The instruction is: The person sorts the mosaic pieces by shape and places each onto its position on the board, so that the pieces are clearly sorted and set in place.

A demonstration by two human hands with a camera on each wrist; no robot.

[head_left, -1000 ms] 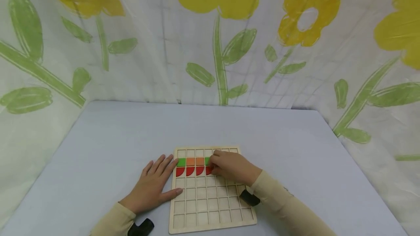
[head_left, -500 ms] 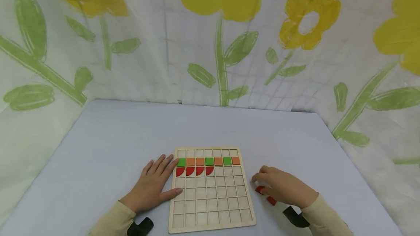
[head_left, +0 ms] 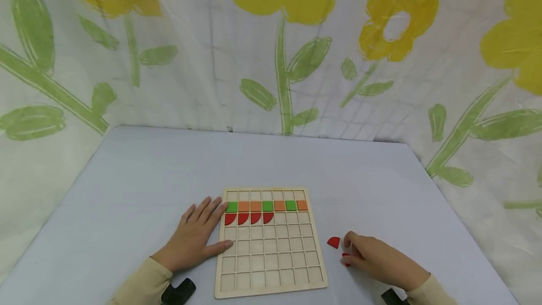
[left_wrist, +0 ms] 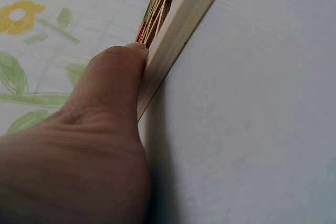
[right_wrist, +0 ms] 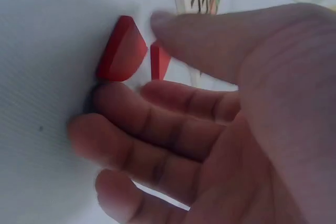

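Note:
My left hand [head_left: 199,234] lies flat with fingers spread at the left edge of a wooden grid board [head_left: 271,293]; its thumb rests on the rim, as the left wrist view also shows. My right hand [head_left: 378,258] is right of the board, low over the table. Its thumb and loosely bent fingers stand around a red quarter-circle tile [right_wrist: 123,51], without a visible pinch. In the head view that tile [head_left: 345,259] is mostly hidden by the hand. A second red quarter-circle tile [head_left: 334,242] lies between hand and board.
One board row holds green squares [head_left: 267,206] and orange squares [head_left: 279,205]. Below it, several red quarter-circles [head_left: 268,218] fill the left cells. The white table [head_left: 169,164] ends at a flower-printed curtain [head_left: 190,60].
My right hand has left the board's second row and moved right and down to the loose red tiles. The left hand has stayed on the board's edge.

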